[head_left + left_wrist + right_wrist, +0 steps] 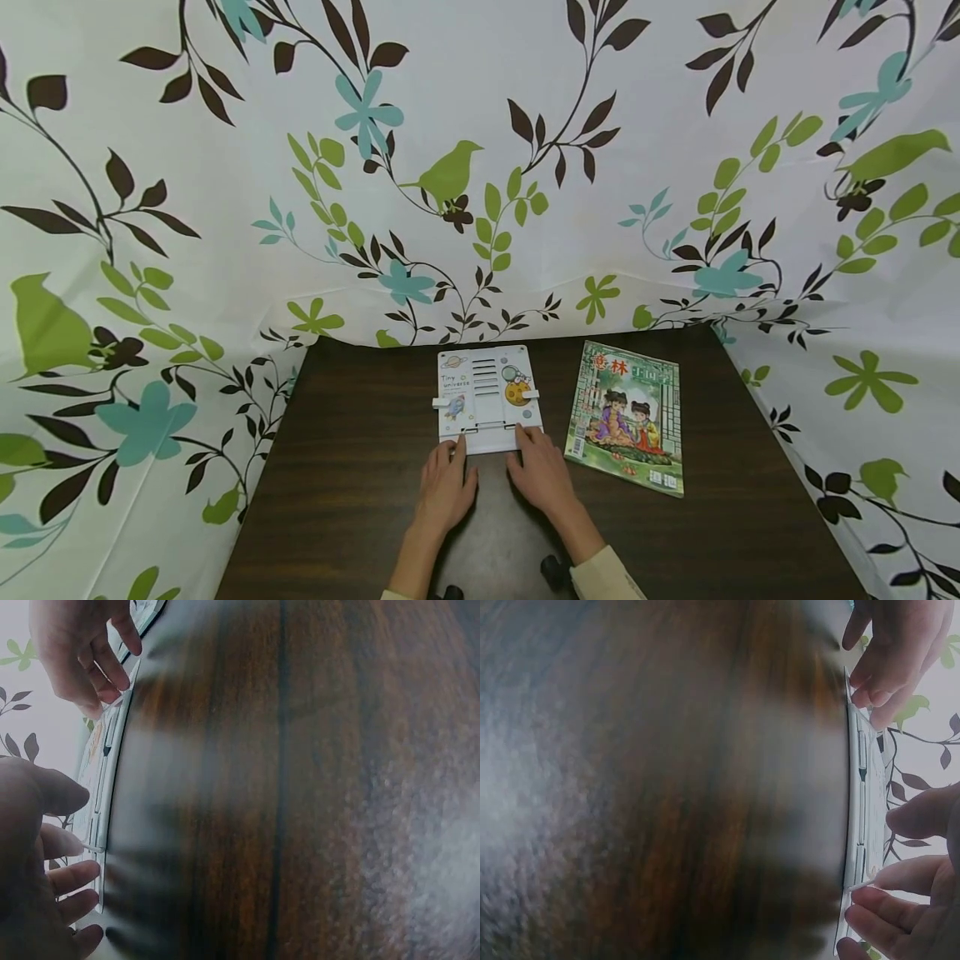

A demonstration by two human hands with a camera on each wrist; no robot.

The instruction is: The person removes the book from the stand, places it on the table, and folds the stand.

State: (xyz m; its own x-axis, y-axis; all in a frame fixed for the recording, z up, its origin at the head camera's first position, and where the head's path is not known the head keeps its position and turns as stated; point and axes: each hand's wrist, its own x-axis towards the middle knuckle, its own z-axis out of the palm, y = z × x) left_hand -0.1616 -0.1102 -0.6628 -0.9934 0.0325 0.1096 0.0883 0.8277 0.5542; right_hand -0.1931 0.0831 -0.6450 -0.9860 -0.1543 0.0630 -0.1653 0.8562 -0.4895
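A white book stand [491, 410] printed with planets, a rocket and the words "Tiny universe" lies flat on the dark table. Fingertips of my left hand [446, 487] touch the left part of its near edge. At the right part of that edge are the fingertips of my right hand [543, 475]. In the left wrist view, a thin white tab [94, 848] sticks out at the left index fingertip, with the thumb held apart. A similar tab [861, 885] meets the right fingertips in the right wrist view, that thumb also apart.
To the right of the stand lies a magazine [626, 425] with two illustrated figures on its cover. Dark wood-grain table [352, 483] extends around both. White cloth [540, 242] with leaves and birds hangs behind and along the sides.
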